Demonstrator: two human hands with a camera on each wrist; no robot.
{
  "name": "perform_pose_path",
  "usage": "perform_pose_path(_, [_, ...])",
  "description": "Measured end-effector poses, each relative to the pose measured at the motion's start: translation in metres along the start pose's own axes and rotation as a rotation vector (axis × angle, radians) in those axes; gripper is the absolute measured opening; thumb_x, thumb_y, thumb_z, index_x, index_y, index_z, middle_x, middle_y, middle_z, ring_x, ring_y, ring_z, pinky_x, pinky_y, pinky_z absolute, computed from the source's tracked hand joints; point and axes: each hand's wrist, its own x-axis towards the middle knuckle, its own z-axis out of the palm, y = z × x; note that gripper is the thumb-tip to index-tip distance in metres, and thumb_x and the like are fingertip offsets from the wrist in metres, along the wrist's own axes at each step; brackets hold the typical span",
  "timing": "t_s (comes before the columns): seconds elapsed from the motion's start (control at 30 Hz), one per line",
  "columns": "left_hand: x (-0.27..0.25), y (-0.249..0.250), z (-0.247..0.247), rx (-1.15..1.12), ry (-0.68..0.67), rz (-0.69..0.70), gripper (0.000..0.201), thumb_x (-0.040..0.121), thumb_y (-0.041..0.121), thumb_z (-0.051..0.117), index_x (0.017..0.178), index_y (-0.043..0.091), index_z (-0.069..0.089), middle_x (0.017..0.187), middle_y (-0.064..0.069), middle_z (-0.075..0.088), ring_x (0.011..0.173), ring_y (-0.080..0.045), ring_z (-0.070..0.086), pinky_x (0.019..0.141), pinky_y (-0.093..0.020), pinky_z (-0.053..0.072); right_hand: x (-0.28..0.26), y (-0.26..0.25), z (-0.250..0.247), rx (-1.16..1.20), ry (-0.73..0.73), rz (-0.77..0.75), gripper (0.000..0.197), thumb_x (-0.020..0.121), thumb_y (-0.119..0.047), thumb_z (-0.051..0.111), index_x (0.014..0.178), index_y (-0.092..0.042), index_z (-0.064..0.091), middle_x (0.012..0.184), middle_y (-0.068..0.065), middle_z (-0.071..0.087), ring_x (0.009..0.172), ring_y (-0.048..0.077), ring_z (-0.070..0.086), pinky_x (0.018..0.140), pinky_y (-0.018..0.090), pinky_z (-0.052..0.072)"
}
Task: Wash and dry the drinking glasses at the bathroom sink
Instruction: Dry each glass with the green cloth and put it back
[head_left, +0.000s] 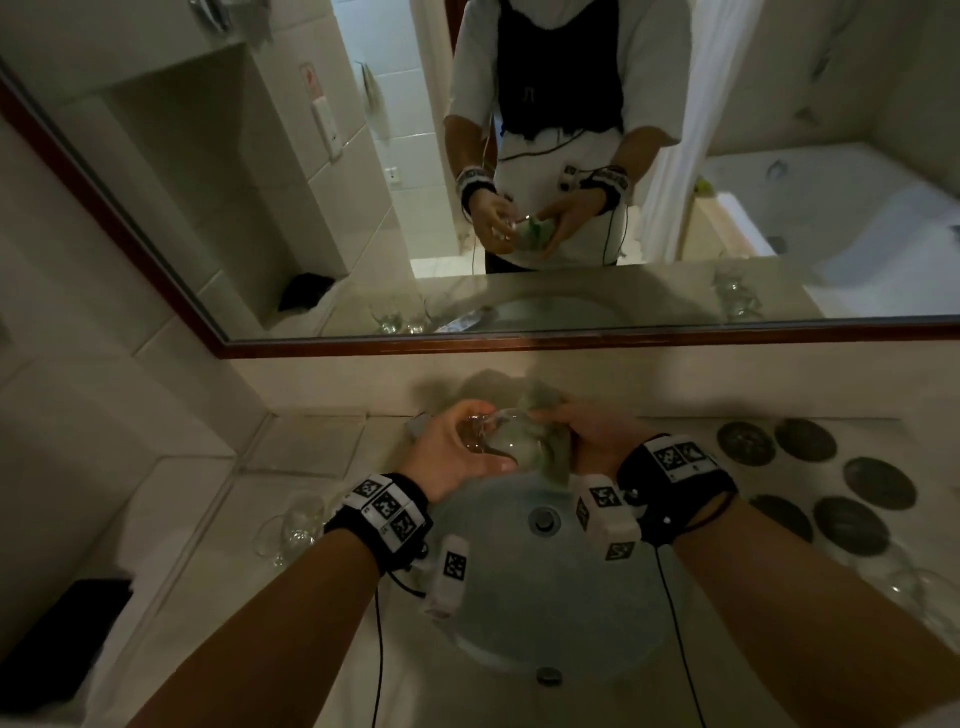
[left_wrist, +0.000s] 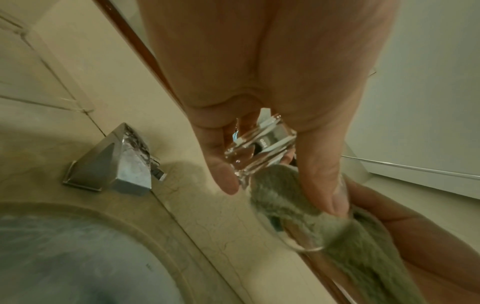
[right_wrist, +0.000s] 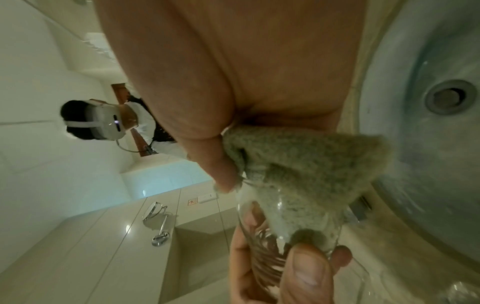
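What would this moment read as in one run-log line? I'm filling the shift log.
stage: drying | left hand: grips clear drinking glass | right hand: pushes green terry cloth into glass | place: above round sink basin

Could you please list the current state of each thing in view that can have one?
Glass: held over the sink, on its side, cloth stuffed in.
Green cloth: bunched, pushed into the glass.
Left hand: grips the glass's base.
Right hand: grips the cloth.
Tap: no water running.
Sink: no standing water.
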Motion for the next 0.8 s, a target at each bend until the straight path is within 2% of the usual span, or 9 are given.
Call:
perform_pose_path(0.1, [0.003, -0.001, -0.002, -0.043, -0.004, 0.022, 0.06, 0.059, 0.01, 0.091, 0.11, 0.021, 0.061, 0.103, 0.005, 0.068, 0.092, -0.007, 0.066, 0.079, -0.018, 0.053, 0.001, 0.001, 0.001, -0.055, 0.106, -0.066, 0.036, 0.088, -0.008, 0.062, 0.123, -0.008, 0.059, 0.121, 0.017, 0.066, 0.105, 0.03, 0.066, 0.08, 0.041, 0.056])
perform_pose_path(0.27, [0.012, -0.007, -0.007, -0.076, -0.026, 0.045, 0.07, 0.059, 0.008, 0.092, 0.12, 0.014, 0.058, 0.102, 0.011, 0.066, 0.087, 0.006, 0.066, 0.074, -0.014, 0.052, 0.005, -0.003, 0.003, -0.063, 0.169, -0.067, 0.024, 0.094, 0.0, 0.055, 0.117, -0.001, 0.061, 0.12, 0.021, 0.066, 0.105, 0.033, 0.066, 0.085, 0.044, 0.056])
perform_pose_path(0.33, [0.015, -0.006, -0.01, -0.054, -0.026, 0.066, 0.068, 0.062, 0.006, 0.089, 0.121, 0.016, 0.056, 0.1, 0.016, 0.061, 0.083, 0.013, 0.062, 0.069, -0.007, 0.049, 0.005, -0.006, 0.005, -0.085, 0.199, -0.067, 0.039, 0.091, -0.001, 0.061, 0.129, 0.002, 0.054, 0.129, 0.025, 0.06, 0.11, 0.037, 0.063, 0.087, 0.048, 0.055])
perform_pose_path(0.43, [0.021, -0.009, -0.013, 0.039, -0.026, 0.126, 0.065, 0.063, 0.012, 0.09, 0.119, 0.02, 0.057, 0.099, 0.017, 0.059, 0.093, -0.003, 0.064, 0.067, -0.004, 0.047, 0.015, -0.005, -0.006, -0.051, 0.351, -0.015, 0.08, 0.079, 0.0, 0.074, 0.148, -0.009, 0.035, 0.138, 0.022, 0.054, 0.116, 0.041, 0.061, 0.083, 0.055, 0.055])
perform_pose_path(0.5, [0.024, -0.011, -0.016, 0.093, -0.05, 0.161, 0.067, 0.062, 0.02, 0.092, 0.12, 0.023, 0.057, 0.101, 0.015, 0.061, 0.095, -0.007, 0.063, 0.07, -0.005, 0.048, 0.016, -0.007, -0.004, -0.035, 0.405, 0.024, 0.064, 0.087, -0.005, 0.068, 0.145, -0.006, 0.04, 0.133, 0.021, 0.059, 0.116, 0.041, 0.061, 0.083, 0.053, 0.056])
perform_pose_path(0.57, [0.027, -0.014, -0.018, 0.103, -0.071, 0.17, 0.068, 0.062, 0.025, 0.092, 0.12, 0.026, 0.057, 0.105, 0.011, 0.062, 0.096, -0.006, 0.061, 0.076, -0.011, 0.049, 0.007, -0.012, 0.009, -0.017, 0.392, 0.079, 0.046, 0.09, -0.018, 0.065, 0.134, -0.004, 0.056, 0.121, 0.021, 0.067, 0.108, 0.037, 0.066, 0.079, 0.044, 0.055])
perform_pose_path(0.67, [0.03, -0.018, -0.02, 0.063, -0.086, 0.176, 0.067, 0.063, 0.024, 0.091, 0.119, 0.028, 0.055, 0.106, 0.011, 0.063, 0.094, -0.003, 0.063, 0.075, -0.014, 0.053, 0.004, -0.013, 0.011, 0.049, 0.33, 0.055, 0.024, 0.097, -0.02, 0.056, 0.113, -0.006, 0.067, 0.087, 0.018, 0.074, 0.066, 0.028, 0.073, 0.05, 0.03, 0.055])
perform_pose_path(0.77, [0.032, -0.02, -0.022, 0.025, -0.1, 0.191, 0.064, 0.065, 0.018, 0.09, 0.118, 0.029, 0.055, 0.1, 0.015, 0.064, 0.087, 0.007, 0.063, 0.067, -0.007, 0.048, 0.006, -0.011, 0.021, 0.073, 0.317, 0.005, 0.03, 0.097, -0.023, 0.052, 0.12, -0.009, 0.065, 0.107, 0.016, 0.073, 0.083, 0.029, 0.073, 0.064, 0.032, 0.056])
perform_pose_path(0.8, [0.034, -0.022, -0.023, 0.014, -0.113, 0.196, 0.064, 0.065, 0.018, 0.09, 0.117, 0.029, 0.056, 0.1, 0.015, 0.065, 0.087, 0.01, 0.063, 0.069, -0.008, 0.049, 0.009, -0.009, 0.023, 0.069, 0.313, 0.004, 0.027, 0.097, -0.023, 0.052, 0.113, -0.007, 0.067, 0.106, 0.015, 0.073, 0.083, 0.029, 0.073, 0.067, 0.032, 0.054])
